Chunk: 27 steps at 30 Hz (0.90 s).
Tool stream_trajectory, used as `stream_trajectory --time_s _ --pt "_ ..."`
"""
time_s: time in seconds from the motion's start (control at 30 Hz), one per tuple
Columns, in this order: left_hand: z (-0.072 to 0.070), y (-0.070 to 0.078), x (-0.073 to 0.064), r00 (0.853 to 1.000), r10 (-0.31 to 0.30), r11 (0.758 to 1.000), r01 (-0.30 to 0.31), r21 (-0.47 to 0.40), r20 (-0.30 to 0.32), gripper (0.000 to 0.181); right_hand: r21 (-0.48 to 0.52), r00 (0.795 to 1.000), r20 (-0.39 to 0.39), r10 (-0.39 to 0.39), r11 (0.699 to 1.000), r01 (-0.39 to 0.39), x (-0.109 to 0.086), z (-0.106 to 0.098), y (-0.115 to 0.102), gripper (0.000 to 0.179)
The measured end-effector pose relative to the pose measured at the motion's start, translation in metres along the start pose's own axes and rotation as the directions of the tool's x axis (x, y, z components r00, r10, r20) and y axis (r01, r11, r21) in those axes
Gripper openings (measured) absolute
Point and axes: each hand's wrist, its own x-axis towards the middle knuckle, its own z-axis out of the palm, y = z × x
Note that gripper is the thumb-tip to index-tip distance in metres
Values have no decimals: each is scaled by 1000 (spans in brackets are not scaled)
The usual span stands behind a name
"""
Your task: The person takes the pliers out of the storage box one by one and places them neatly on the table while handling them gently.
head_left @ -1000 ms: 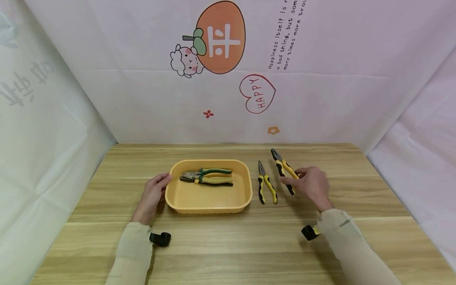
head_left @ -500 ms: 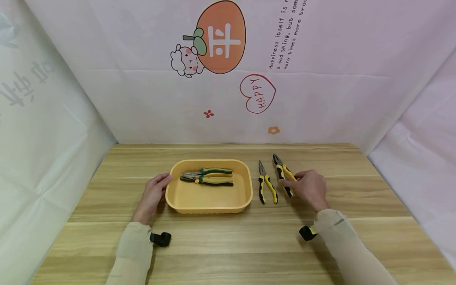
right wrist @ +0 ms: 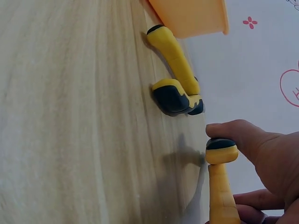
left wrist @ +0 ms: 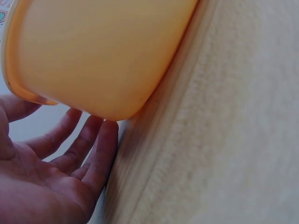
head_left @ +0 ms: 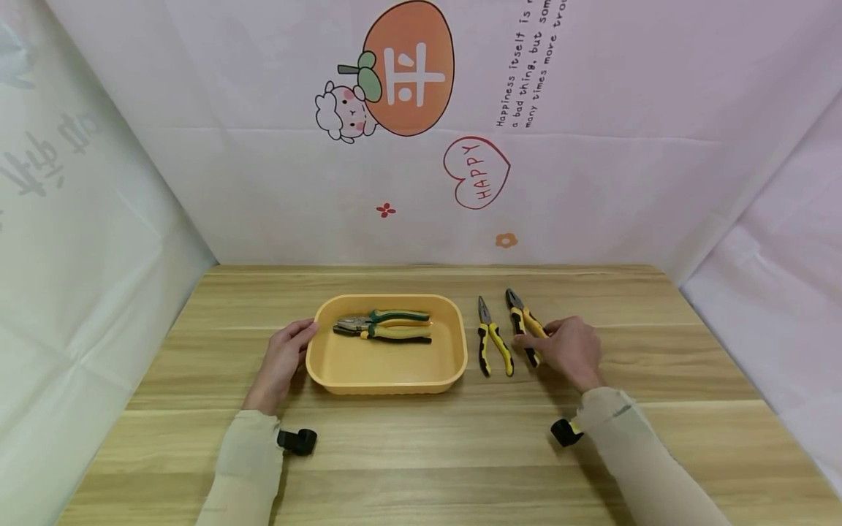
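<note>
My left hand (head_left: 279, 361) rests its fingertips against the left outer wall of a yellow plastic tray (head_left: 384, 388); in the left wrist view its loosely bent fingers (left wrist: 107, 149) meet the tray's side, the thumb up by the rim. Inside the tray lie pliers (head_left: 397, 333) with green, tan and black handles. My right hand (head_left: 575, 351) grips yellow-and-black combination pliers (head_left: 518, 320) by the handles, their head pointing away from me. In the right wrist view the thumb (right wrist: 233, 132) presses on one handle. Needle-nose pliers (head_left: 483, 343), also yellow and black, lie between the tray and the held pair.
All of this is on a wood-grain table (head_left: 421, 453). A white printed cloth (head_left: 263, 197) hangs behind the table's far edge, with more cloth at both sides. Each wrist wears a small black camera.
My right hand has brought the combination pliers slightly toward me and down, close to the needle-nose pliers. The left hand and tray have stayed put.
</note>
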Motion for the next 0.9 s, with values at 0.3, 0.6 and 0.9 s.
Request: stream_trajectory --time_s 0.3,0.6,0.9 --pt "1 0 1 1000 2 1000 -2 -10 -2 52 -26 999 -25 -31 999 30 -1 2 2 51" --pt "1 1 0 1000 -1 1000 1 -12 -2 51 -49 1000 -22 -11 999 10 -3 7 -1 60" --pt "1 2 -1 1000 -10 1000 10 -20 -2 51 -84 1000 -1 -7 996 7 -3 8 -4 62"
